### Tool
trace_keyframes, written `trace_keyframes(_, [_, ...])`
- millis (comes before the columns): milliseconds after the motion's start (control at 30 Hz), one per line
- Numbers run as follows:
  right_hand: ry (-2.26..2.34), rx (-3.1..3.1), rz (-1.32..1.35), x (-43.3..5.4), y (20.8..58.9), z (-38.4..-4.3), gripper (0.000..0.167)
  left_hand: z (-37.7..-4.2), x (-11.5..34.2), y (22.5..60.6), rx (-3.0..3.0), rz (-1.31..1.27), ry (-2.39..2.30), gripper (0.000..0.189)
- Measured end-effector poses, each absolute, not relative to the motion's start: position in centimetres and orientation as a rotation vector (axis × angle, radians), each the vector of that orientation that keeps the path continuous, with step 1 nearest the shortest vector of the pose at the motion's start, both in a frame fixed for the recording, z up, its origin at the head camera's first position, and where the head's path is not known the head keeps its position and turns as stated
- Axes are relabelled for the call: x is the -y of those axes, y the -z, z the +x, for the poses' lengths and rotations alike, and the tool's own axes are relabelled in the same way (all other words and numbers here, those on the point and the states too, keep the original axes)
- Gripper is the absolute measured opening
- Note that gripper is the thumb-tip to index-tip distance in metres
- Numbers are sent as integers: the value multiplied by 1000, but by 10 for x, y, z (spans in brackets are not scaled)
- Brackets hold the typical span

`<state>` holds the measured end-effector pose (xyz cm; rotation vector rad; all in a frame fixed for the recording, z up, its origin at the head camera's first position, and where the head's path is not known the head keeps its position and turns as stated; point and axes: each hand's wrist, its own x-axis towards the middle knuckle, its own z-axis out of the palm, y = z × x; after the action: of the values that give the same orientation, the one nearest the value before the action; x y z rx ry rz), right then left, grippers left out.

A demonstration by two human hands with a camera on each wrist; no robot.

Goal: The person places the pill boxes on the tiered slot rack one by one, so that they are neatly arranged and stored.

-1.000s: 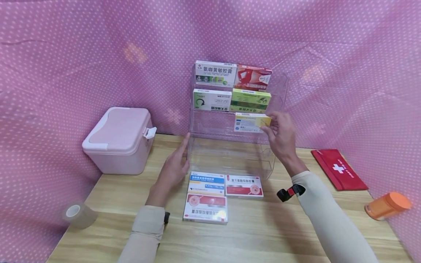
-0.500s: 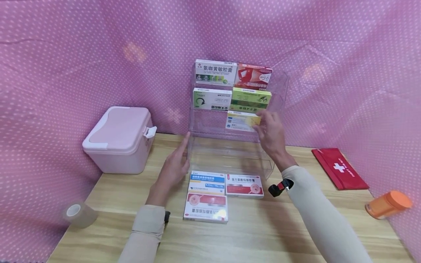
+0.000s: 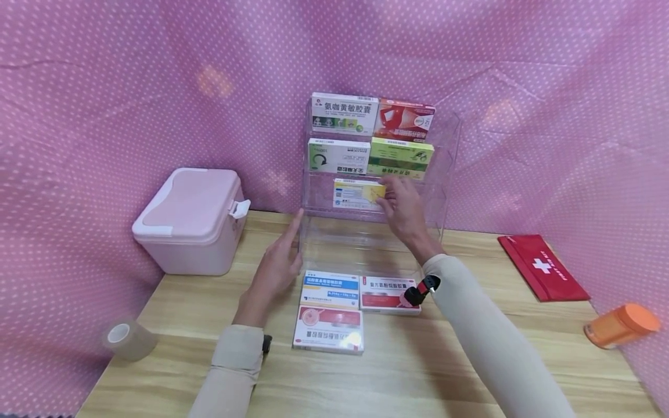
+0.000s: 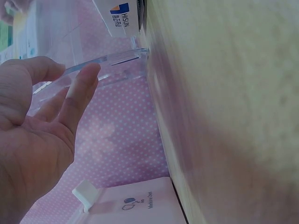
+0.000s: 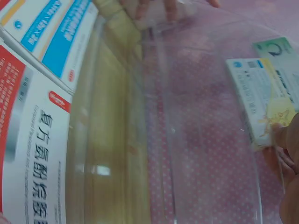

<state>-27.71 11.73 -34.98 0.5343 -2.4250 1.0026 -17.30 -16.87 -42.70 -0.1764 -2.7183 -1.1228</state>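
Yellow-white med box (image 3: 355,194) at 3rd tier of clear stand (image 3: 319,194), below white box (image 3: 338,159) & green box (image 3: 399,159). R hand (image 3: 405,209) pinches its right end. L hand (image 3: 277,267), fingers extended, touches stand's L side. Table (image 3: 198,325) w/ 3 flat boxes (image 3: 328,329) in front.

Head view high, forward and down, wrist views close and sideways, clear rack (image 3: 360,223) in all

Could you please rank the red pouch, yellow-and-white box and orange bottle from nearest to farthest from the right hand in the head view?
1. Yellow-and-white box, pinched by the right hand.
2. Red pouch, on the right.
3. Orange bottle, farther right.
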Motion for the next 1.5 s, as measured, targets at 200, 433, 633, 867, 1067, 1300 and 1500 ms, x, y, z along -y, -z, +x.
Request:
trace_keyframes(200, [-1014, 2453, 555, -104, 351, -276, 39, -173, 165, 426, 2726, -173, 1123, 112])
trace_keyframes(433, [-845, 2665, 703, -90, 347, -271, 65, -171, 164, 424, 2736, -155, 1100, 111])
trace_keyframes(633, [-767, 2740, 763, -84, 350, -268, 86, -170, 165, 424, 2741, -135, 1111, 112])
trace_keyframes(867, [-868, 2665, 757, -88, 352, -263, 96, -172, 167, 426, 2725, -163, 1108, 111])
trace_keyframes(1067, [-971, 2487, 685, -104, 357, -248, 76, -171, 166, 425, 2729, -163, 1104, 111])
trace_keyframes(1300, [-968, 2353, 676, -137, 381, -216, 29, -170, 166, 426, 2734, -160, 1101, 111])
trace_keyframes(1500, [-995, 2516, 684, -162, 413, -185, 4, -171, 166, 427, 2719, -172, 1099, 109])
